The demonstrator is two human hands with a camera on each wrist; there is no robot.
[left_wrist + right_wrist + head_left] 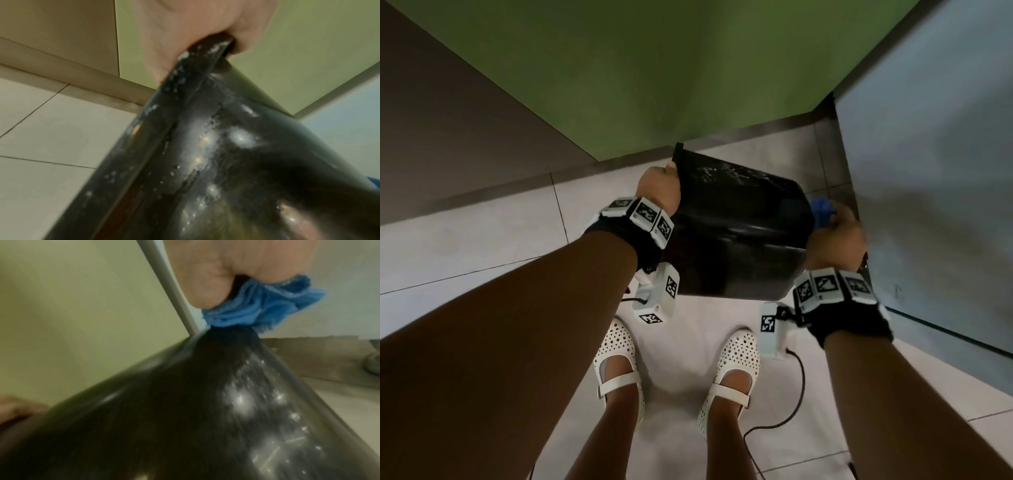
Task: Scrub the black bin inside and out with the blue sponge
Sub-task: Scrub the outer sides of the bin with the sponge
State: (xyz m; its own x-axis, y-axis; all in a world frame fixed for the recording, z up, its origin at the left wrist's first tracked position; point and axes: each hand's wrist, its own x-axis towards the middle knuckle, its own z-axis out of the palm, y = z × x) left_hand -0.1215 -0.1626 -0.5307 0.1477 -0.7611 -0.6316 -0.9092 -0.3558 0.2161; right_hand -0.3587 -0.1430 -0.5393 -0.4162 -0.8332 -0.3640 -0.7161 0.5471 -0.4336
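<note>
Pale floor tiles (482, 240) carry nothing of the task directly: we hold the black bin (736, 233) clear of them, above our white perforated shoes (619, 370), in the corner where the green wall (654, 68) meets a grey-blue panel (935, 171). The bin lies tipped on its side, rim to the left, closed base to the right, one broad wall facing up at us. We judge this turn deliberate: it brings the outside faces within reach of a wiping hand, which an upright bin on the floor would not allow.

Our left hand (659, 186) clamps the bin's rim (197, 65), fingers curled round the lip, as the left wrist view shows; this grip serves as the anchor against which the scrubbing pushes. White flecks and wet streaks (726, 173) on the upper wall suggest suds already spread there.

Our right hand (835, 236) closes on the blue sponge (257, 308), bunched like soft cloth in the fist, and presses it against the base corner of the bin. We judge the step in hand to be the outside scrub near the base. Whether the inside has been cleaned we cannot tell, since the opening faces away from us.
</note>
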